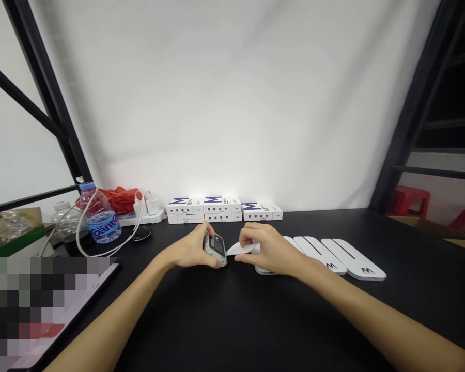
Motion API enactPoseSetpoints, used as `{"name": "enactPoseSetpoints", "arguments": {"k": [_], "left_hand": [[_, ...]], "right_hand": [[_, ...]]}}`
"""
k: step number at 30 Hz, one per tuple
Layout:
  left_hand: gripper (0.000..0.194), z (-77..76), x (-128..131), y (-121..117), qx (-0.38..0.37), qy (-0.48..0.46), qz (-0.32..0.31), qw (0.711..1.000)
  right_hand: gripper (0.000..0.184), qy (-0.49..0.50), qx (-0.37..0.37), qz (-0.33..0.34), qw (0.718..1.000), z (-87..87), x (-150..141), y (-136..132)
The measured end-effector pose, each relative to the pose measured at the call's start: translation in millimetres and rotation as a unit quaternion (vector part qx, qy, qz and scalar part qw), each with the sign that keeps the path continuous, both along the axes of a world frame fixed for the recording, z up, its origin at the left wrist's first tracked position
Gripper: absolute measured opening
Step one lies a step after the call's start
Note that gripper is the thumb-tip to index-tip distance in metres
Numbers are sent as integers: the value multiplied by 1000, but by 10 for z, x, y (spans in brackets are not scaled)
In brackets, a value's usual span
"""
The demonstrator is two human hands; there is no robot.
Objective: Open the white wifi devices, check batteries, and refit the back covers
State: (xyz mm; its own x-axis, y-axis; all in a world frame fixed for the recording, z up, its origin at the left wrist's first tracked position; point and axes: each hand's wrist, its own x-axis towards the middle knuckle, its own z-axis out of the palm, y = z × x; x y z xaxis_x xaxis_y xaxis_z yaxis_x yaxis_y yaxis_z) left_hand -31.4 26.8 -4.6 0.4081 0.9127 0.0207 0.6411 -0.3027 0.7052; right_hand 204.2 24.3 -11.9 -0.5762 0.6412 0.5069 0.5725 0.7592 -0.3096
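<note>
My left hand [191, 248] grips a small grey-and-white electronic device [214, 249] by its edges, with the device standing on its side on the black table [170, 320]. My right hand [267, 249] pinches a thin white sheet [240, 249], whose pointed end almost touches the device. Under and beside my right hand lie several long white cases with a dark line and an M logo; the nearest full one is [352, 258]. My right hand partly hides the closest case [264, 269].
Several white boxes with blue M logos [218, 209] stand at the table's back edge. To the left are a water bottle [101, 217], a white cable, a power strip [143, 218] and a red bag [118, 200]. A blurred-out dark slab [42, 310] lies at the lower left.
</note>
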Motion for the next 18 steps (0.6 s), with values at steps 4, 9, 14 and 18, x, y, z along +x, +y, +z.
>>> {"name": "enactPoseSetpoints", "arguments": {"k": [4,9,14,18], "left_hand": [[84,-2,-88,29,50,87,1,995],[102,-30,-134,74,41,123,-14,991],[106,-56,-131,91,71,119,-25,990],[113,-67,-76,47,123,97,-41,987]], "right_hand": [[27,-57,-65,-12,996,-49,-38,-83],[47,-103,-59,6,993,-101,-90,-172],[38,-91,-51,19,994,-132,-98,-164],[32,-75,-65,-18,995,-134,-99,-121]]}}
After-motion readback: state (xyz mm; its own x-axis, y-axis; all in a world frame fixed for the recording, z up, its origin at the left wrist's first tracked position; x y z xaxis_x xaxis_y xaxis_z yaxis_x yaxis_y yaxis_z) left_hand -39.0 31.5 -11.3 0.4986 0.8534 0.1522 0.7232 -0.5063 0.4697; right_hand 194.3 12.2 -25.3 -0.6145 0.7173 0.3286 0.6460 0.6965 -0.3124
